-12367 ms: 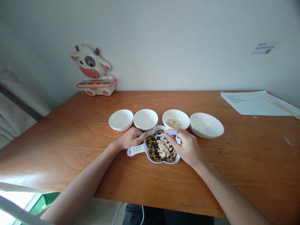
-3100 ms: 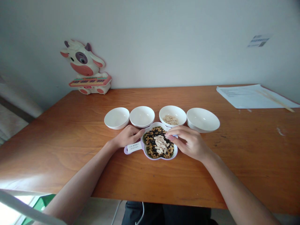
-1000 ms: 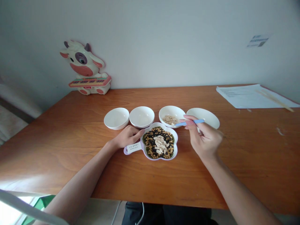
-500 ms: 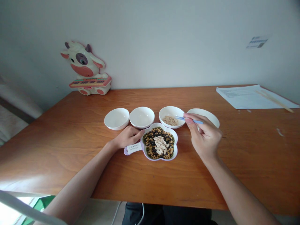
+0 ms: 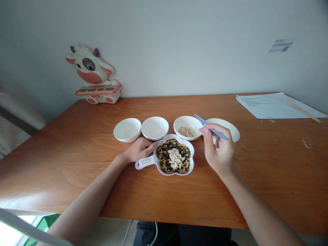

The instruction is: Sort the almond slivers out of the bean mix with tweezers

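A flower-shaped lilac dish [image 5: 191,147] holds mixed dark and yellow beans with pale seeds on top. My left hand [image 5: 139,149] is closed around the dish's handle [image 5: 143,162] and left rim. My right hand [image 5: 219,150] pinches blue tweezers [image 5: 208,127], whose tips point up and left over the rim of the third white bowl [image 5: 187,122]. That bowl contains a small heap of pale seeds [image 5: 186,131]. Whether the tweezer tips carry anything I cannot make out.
Two empty white bowls [image 5: 127,129] [image 5: 154,127] stand left of the seed bowl, and a wider one [image 5: 232,128] lies behind my right hand. A cow-shaped toy keyboard [image 5: 93,77] stands against the wall. Papers [image 5: 271,105] lie at the far right of the wooden table [image 5: 77,143].
My right hand left the lilac dish, moved right to the seed bowl with the tweezers, and now tilts their tips upward over it. My left hand stayed put.
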`<state>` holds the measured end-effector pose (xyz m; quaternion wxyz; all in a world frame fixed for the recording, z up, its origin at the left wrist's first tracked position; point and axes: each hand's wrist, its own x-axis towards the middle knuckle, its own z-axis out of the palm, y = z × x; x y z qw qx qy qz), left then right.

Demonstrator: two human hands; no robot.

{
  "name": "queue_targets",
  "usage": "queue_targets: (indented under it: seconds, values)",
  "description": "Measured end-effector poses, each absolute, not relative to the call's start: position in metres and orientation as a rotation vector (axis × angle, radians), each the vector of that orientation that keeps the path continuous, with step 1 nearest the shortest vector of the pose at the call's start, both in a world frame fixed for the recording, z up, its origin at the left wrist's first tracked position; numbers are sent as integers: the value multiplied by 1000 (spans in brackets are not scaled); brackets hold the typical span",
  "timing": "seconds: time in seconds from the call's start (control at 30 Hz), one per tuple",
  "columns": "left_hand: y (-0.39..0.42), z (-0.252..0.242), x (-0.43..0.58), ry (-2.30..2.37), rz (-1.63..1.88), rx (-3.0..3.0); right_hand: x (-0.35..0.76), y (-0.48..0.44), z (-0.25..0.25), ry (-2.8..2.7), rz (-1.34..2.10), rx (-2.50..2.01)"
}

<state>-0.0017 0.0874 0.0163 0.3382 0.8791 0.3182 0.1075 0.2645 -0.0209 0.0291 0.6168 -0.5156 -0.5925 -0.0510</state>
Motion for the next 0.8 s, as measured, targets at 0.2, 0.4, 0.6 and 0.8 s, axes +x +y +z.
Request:
queue_targets:
  seconds: [0.2, 0.4, 0.6, 0.8]
  values:
    - [87, 17, -1, 837, 284, 2275, 264, -24, 28, -1374, -36, -1187]
    - [87, 17, -2, 815, 281, 2264, 264, -26, 34, -1509, -150, -1142]
    - [88, 14, -3, 783, 313, 2266, 264, -25, 38, -1477, -191, -1150]
    - [87, 15, -2, 791, 331, 2264, 261, -24, 33, -1356, 146, -1190]
